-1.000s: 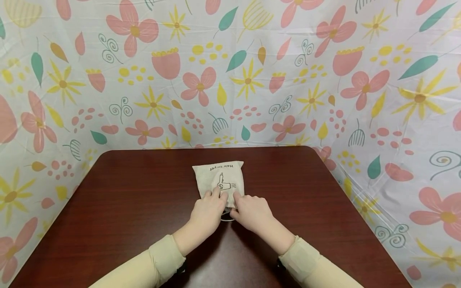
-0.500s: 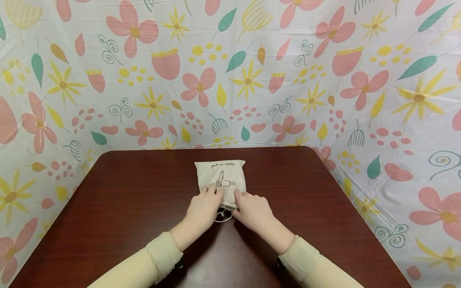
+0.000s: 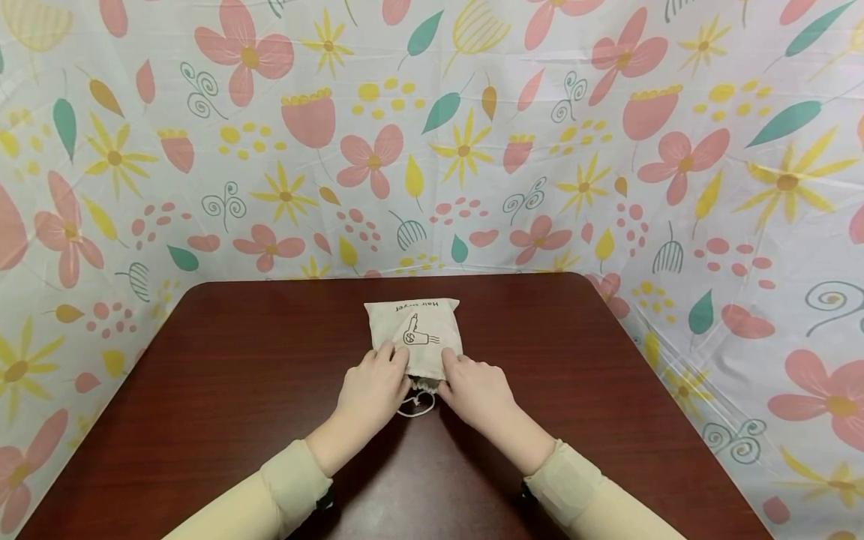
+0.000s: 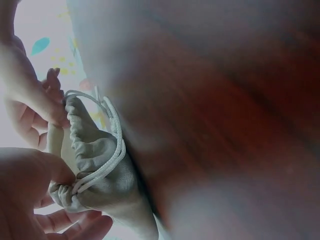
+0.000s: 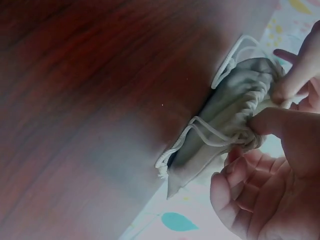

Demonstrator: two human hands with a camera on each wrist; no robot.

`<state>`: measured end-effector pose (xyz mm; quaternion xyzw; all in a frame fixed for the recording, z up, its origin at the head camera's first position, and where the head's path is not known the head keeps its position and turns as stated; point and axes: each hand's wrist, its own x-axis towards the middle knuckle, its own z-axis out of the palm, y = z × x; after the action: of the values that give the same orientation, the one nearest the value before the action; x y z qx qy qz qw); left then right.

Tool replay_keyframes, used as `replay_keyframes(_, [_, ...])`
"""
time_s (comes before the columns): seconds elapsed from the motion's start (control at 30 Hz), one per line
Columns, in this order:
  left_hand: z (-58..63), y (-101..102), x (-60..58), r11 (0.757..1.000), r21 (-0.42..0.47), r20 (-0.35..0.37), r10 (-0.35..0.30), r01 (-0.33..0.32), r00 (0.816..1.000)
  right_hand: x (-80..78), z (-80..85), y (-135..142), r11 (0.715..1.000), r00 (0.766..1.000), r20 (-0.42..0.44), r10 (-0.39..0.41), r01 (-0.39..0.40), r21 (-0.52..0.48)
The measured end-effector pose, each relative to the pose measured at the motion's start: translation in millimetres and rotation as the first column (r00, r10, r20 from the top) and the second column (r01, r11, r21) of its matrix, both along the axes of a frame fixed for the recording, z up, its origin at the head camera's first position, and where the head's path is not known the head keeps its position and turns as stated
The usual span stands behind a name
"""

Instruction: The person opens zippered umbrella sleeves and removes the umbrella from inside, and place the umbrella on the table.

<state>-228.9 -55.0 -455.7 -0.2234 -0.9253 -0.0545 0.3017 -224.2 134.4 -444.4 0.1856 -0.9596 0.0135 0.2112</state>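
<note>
Find a cream drawstring bag (image 3: 432, 360) lying on the brown table (image 3: 256, 390), near the middle and toward twelve o'clock, with its gathered mouth at six o'clock. Bears a black line drawing (image 3: 417, 339) of a hair dryer and, at its twelve o'clock, inverted lettering (image 3: 427, 304) reading "Hair", with the second word partly lost in a crease. Note a white cord (image 3: 416, 415) looping out of the mouth toward six o'clock; see in the wrist views paler cloth between the two thumbs. Observe the left hand (image 3: 371, 386) between seven and eight o'clock of the bag, clamped on the mouth with thumb and fingers. Observe the right hand (image 3: 479, 390) between four and five o'clock, pinching the opposite end of the mouth. Record a small gap between the hands. Follow the cream sleeves (image 3: 223, 510) outward to eight and four o'clock. Record a white curtain (image 3: 432, 82) past the table edges at nine, twelve and three o'clock, printed with pink, yellow and green flowers and leaves.
</note>
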Motion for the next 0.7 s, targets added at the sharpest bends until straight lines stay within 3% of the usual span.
replay_keyframes(0.3, [-0.2, -4.7, 4.3, 1.0, -0.012, 0.002, 0.003, -0.003, 1.0, -1.0, 1.4, -0.6, 1.0, 1.0, -0.016, 0.003, -0.003, -0.015])
replay_keyframes(0.57, [3.3, -13.3, 6.1, 1.0, 0.0, 0.157, 0.014, -0.014, 0.988, 1.0, 4.7, 3.7, 1.0, 1.0, 0.007, -0.018, 0.018, -0.019])
replay_keyframes(0.7, [5.2, -15.2, 7.7, 1.0, -0.017, 0.191, 0.021, -0.018, 0.981, 0.9, 4.7, 4.5, 1.0, 1.0, 0.023, -0.014, 0.014, -0.018])
